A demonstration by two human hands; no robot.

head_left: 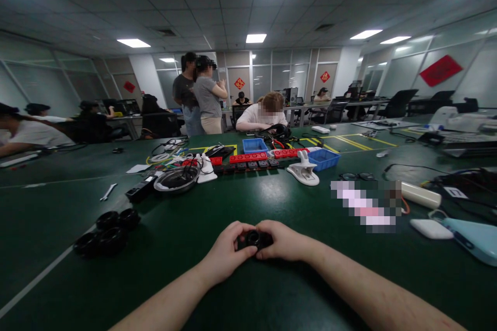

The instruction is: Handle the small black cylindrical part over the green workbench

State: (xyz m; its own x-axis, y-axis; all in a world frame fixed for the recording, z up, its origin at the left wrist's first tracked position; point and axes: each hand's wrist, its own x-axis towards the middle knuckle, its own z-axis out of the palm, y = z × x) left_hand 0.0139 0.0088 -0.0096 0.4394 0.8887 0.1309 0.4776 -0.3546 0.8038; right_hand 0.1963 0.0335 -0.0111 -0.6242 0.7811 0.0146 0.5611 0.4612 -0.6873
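Note:
Close in front of me, both hands are closed around a small black ring-shaped part [253, 238] with a round hole in its middle. My left hand [229, 248] grips its left side, fingers behind and thumb in front. From the other side my right hand [281, 240] holds it, fingertips meeting near the left thumb. Part of the black piece is hidden by the fingers. To the left, several black ring-shaped parts [112, 238] sit clustered on the green table [186, 217].
Beyond my hands lie a metal bowl [176, 180], a white clamp [304, 169], red trays [248, 158] and blue bins [323, 159]. A wrench [108, 192] rests at left. Glasses [357, 177], a white cylinder [421, 195] and a light-blue case [473, 240] are at right. A person [267, 111] leans over the far side.

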